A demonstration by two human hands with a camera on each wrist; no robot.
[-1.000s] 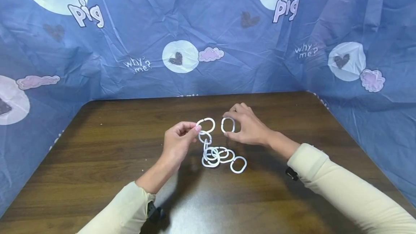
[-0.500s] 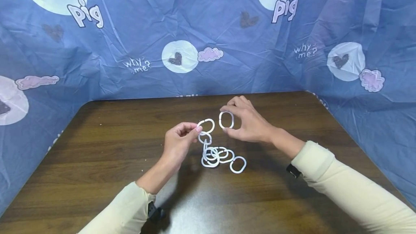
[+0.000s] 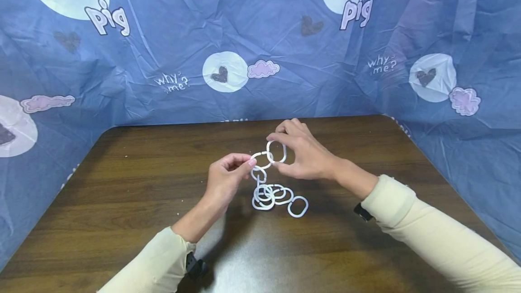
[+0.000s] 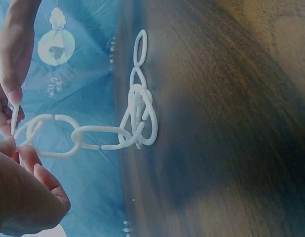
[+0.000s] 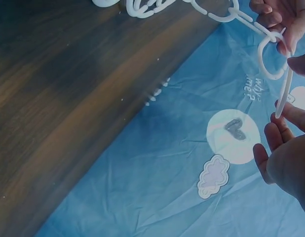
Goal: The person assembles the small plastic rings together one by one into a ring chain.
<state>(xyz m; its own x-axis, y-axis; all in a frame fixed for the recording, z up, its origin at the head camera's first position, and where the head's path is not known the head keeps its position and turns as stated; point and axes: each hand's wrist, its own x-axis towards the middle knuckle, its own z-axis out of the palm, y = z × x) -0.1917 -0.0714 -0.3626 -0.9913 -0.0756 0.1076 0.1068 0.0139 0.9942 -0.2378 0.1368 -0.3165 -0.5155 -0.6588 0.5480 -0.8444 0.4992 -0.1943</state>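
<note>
My left hand [image 3: 228, 176] pinches the top link [image 3: 262, 153] of a white plastic chain between thumb and fingers. From it hangs another link [image 3: 265, 176], and the chain's lower links [image 3: 263, 208] lie bunched on the table. In my right hand [image 3: 309, 155] is a separate-looking white oval ring [image 3: 285, 153], held upright between thumb below and index finger above. This ring overlaps the right side of the top link in the head view. The right wrist view shows the ring [image 5: 284, 96] nearly edge-on beside the link [image 5: 261, 59]; whether they are hooked together I cannot tell.
One end link [image 3: 298, 216] of the chain lies flat to the right of the bunch. The brown wooden table [image 3: 142, 220] reaches back to a blue printed sheet [image 3: 171, 49], which also stands along both sides. Dark devices [image 3: 195, 266] sit at both wrists.
My right hand has moved left and slightly up, bringing its ring from beside the chain's top link to overlapping it. My left hand has shifted slightly right, still pinching the top link.
</note>
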